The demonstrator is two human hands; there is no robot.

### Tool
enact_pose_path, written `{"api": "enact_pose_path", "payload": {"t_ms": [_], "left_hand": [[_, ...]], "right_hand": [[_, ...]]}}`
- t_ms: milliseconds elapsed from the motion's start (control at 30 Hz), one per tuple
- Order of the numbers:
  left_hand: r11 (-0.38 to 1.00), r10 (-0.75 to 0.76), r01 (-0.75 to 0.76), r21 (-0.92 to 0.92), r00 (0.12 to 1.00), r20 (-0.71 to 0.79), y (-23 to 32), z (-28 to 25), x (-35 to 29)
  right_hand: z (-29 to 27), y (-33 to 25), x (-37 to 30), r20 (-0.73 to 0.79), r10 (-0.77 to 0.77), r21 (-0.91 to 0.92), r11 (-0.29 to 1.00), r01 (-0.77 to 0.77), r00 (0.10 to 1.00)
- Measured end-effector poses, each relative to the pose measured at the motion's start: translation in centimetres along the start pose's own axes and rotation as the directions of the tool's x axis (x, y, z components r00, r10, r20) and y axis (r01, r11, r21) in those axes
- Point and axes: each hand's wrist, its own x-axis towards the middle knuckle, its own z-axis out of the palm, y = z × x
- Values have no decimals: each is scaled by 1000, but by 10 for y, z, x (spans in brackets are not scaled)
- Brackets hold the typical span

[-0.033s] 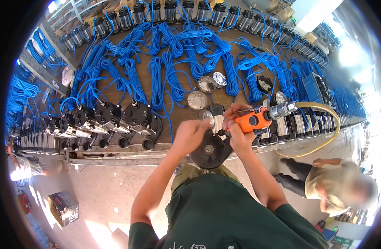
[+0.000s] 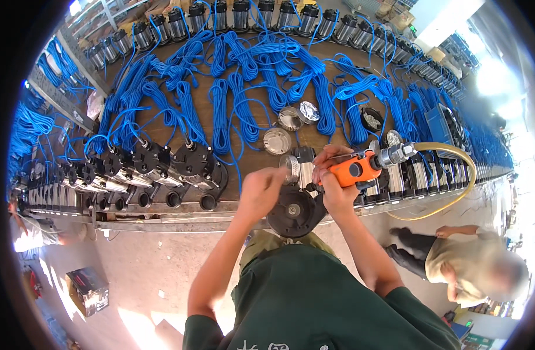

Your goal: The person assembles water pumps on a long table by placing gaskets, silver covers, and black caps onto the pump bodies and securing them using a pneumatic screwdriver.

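Observation:
My right hand (image 2: 336, 189) is wrapped round an orange air screwdriver (image 2: 356, 170), which lies nearly level above the bench edge. A metal fitting at its back end joins a yellow hose (image 2: 464, 156). My left hand (image 2: 260, 192) is closed, thumb and fingers drawn together; what they pinch, if anything, is too small to make out. Between my hands a pump (image 2: 305, 166) lies with its steel body away from me and its round black base (image 2: 294, 211) facing me. Beside the left fingertips is a perforated metal strainer cup (image 2: 289, 165), apart from them.
Pumps (image 2: 197, 166) lie in a row along the bench edge, to left and right. Bundles of blue cable (image 2: 221, 116) cover the bench. Metal strainer covers (image 2: 277, 141) and a black bowl of small parts (image 2: 371, 118) lie beyond my hands. Another person (image 2: 460, 259) is at the right.
My left hand has drawn back slightly to the left, away from the pump and the strainer cup. My right hand and the screwdriver have hardly moved.

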Motion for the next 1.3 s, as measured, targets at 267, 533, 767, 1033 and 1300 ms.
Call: {"api": "enact_pose_path", "payload": {"t_ms": [267, 533, 767, 1033, 1300], "left_hand": [[917, -400, 395, -59, 909, -118, 9, -8, -87], [866, -490, 465, -181, 863, -125, 11, -3, -91], [369, -767, 354, -859, 638, -67, -16, -3, -114], [273, -603, 251, -929, 797, 38, 34, -21, -113], [94, -446, 288, -953, 868, 218, 51, -15, -112]], "right_hand": [[6, 3, 2, 113, 69, -155, 987, -51, 991], [7, 11, -3, 136, 43, -144, 989, -23, 990], [10, -10, -11, 153, -12, 20, 1000, 9, 988], [32, -40, -24, 68, -47, 405, 914, 16, 997], [44, -50, -37, 128, -91, 372, 928, 38, 988]]}}
